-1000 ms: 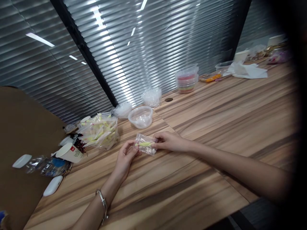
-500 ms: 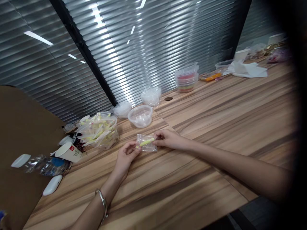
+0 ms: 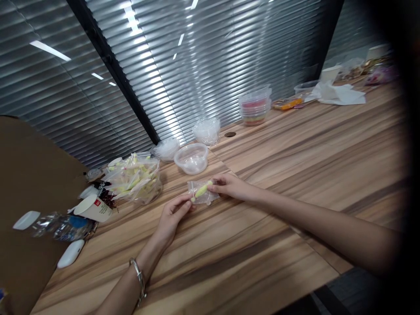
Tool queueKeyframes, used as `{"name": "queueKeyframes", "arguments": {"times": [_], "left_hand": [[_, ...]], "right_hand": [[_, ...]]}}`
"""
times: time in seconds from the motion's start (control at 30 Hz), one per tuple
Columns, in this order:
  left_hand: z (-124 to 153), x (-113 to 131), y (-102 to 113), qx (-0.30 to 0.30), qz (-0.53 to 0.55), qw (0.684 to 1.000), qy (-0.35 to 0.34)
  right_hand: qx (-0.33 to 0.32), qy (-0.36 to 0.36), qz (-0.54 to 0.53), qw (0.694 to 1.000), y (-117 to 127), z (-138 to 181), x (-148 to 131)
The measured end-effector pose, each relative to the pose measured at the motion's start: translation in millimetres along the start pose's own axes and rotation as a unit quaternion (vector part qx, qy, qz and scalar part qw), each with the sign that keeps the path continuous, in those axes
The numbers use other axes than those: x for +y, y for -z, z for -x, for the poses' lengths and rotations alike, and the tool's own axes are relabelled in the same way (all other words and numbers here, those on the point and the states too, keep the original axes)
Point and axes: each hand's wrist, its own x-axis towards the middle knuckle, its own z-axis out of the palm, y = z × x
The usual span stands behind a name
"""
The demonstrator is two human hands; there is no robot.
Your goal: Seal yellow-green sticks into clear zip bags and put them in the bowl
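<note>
A small clear plastic bag [image 3: 206, 199] with a slim yellow-green piece [image 3: 201, 190] is held between my two hands, just over the wooden table. My left hand [image 3: 174, 213] pinches the bag's left edge between thumb and fingers. At the right end, my right hand [image 3: 229, 187] grips the bag near the upper tip of the yellow-green piece. What the piece is, I cannot make out. Behind the bag stands a clear round plastic bowl [image 3: 191, 159]. To the left lies a large clear bag [image 3: 136, 179] full of similar yellow pieces.
Wrapped clear bowls [image 3: 206, 131] and stacked tubs [image 3: 255, 106] stand along the blinds. A paper cup [image 3: 93, 208], a plastic bottle [image 3: 65, 225] and a white case [image 3: 71, 253] lie at the left. White tissue [image 3: 334, 94] lies far right.
The yellow-green piece has tilted more steeply, its right end rising. My right hand's fingers have shifted slightly up on the bag, and the bag has creased. My left hand has barely moved.
</note>
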Motion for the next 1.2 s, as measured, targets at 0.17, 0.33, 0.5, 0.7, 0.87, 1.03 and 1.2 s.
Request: {"name": "queueKeyframes", "arguments": {"times": [0.17,0.33,0.5,0.7,0.87,1.03,1.2], "left_hand": [[-0.6,-2.4,0.5,0.013,0.028,0.999,0.007],[-1.4,1.8,-3.8,0.013,0.073,0.997,-0.020],[0.4,6.8,-7.7,0.018,0.051,0.998,-0.025],[-0.7,2.8,-6.6,0.051,0.000,0.997,-0.058],[-2.1,-0.4,-3.5,0.061,-0.007,0.996,-0.070],[-1.9,-0.8,-3.6,0.073,-0.005,0.996,-0.057],[-2.3,-2.3,-1.6,0.067,-0.018,0.996,-0.054]], "right_hand": [[0.005,-0.006,-0.009,1.000,-0.7,0.0,-1.7],[0.000,0.001,-0.011,1.000,-1.0,0.0,-2.8],[0.019,0.001,-0.014,1.000,0.2,-0.8,-1.5],[-0.019,0.006,-0.036,0.999,-2.2,2.4,-8.6],[-0.037,0.005,-0.022,0.999,-3.9,2.3,-8.5],[-0.036,0.006,-0.022,0.999,-4.0,1.7,-5.8],[-0.032,0.012,-0.009,0.999,-4.7,1.3,-3.1]]}}
